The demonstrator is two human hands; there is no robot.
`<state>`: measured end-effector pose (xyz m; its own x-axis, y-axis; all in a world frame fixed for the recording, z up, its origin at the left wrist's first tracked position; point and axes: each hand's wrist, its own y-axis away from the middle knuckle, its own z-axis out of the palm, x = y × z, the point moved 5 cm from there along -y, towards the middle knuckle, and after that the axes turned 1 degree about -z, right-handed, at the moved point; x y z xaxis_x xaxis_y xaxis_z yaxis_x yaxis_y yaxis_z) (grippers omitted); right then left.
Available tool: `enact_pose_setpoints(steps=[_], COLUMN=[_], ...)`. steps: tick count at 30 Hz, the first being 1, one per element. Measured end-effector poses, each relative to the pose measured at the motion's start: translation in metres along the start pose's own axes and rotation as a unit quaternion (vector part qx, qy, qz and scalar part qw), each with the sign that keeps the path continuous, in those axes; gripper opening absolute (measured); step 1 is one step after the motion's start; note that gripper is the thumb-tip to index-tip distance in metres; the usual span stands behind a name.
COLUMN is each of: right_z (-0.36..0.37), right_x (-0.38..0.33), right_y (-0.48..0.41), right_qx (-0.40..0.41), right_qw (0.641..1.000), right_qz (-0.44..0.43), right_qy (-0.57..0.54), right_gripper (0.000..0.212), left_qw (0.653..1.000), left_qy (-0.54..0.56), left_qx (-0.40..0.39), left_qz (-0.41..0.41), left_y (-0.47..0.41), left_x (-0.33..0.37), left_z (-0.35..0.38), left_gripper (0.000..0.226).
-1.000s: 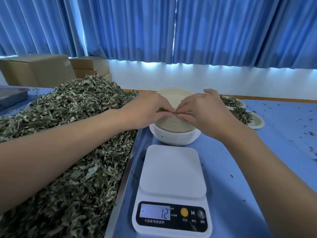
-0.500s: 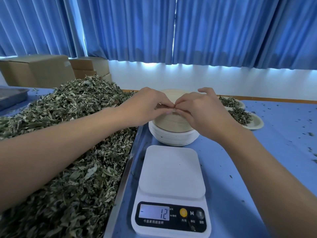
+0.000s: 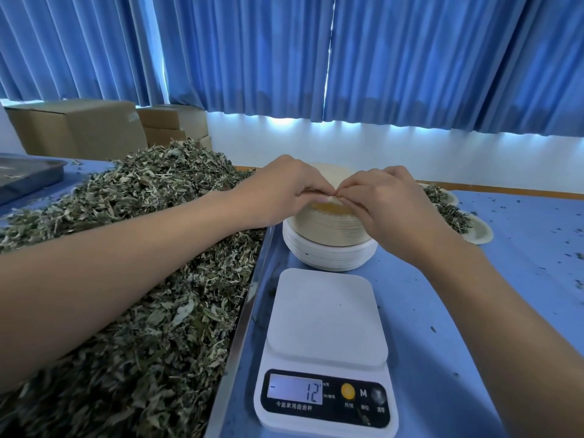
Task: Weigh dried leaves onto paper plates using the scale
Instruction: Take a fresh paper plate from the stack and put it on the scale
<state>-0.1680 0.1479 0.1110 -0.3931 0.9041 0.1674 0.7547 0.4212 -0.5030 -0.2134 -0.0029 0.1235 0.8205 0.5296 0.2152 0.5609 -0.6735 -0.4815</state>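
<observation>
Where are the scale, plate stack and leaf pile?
scale (image 3: pixel 325 314): head view, centre of white platform.
plate stack (image 3: pixel 328 229): head view, tan side wall.
leaf pile (image 3: pixel 158 358): head view, near part of heap.

Over the past second the left hand (image 3: pixel 278 191) and the right hand (image 3: pixel 388 203) have edged upward at the near side of the stack of paper plates (image 3: pixel 328 230), and their pinching fingertips (image 3: pixel 317 193) now meet higher above it. The near rim of the top plate (image 3: pixel 327 172) has lifted with them (a warm-lit gap now shows between it and the stack, where none showed before).
</observation>
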Motion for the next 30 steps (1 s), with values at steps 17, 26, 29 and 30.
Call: enact_pose_setpoints(steps=[17,26,29,30], right_z=[-0.007,-0.026,-0.033,-0.033], right_x=[-0.005,-0.027,-0.042,-0.048], right_y=[0.005,0.034,0.054,0.063], right_qx=[0.000,0.195,0.234,0.233], right_qw=[0.999,0.970,0.959,0.959], right_qz=[-0.007,-0.097,-0.130,-0.144], right_qy=[0.039,0.106,0.088,0.075], right_gripper=[0.041,0.015,0.012,0.010], left_qw=[1.000,0.993,0.988,0.988], left_qy=[-0.013,-0.103,-0.134,-0.136], left_qx=[0.004,-0.034,-0.040,-0.041], left_qz=[0.022,0.046,0.058,0.062], left_y=[0.002,0.017,0.037,0.046], left_x=[0.010,0.045,0.060,0.064], left_z=[-0.005,-0.014,-0.015,-0.016], left_gripper=[0.018,0.022,0.024,0.023])
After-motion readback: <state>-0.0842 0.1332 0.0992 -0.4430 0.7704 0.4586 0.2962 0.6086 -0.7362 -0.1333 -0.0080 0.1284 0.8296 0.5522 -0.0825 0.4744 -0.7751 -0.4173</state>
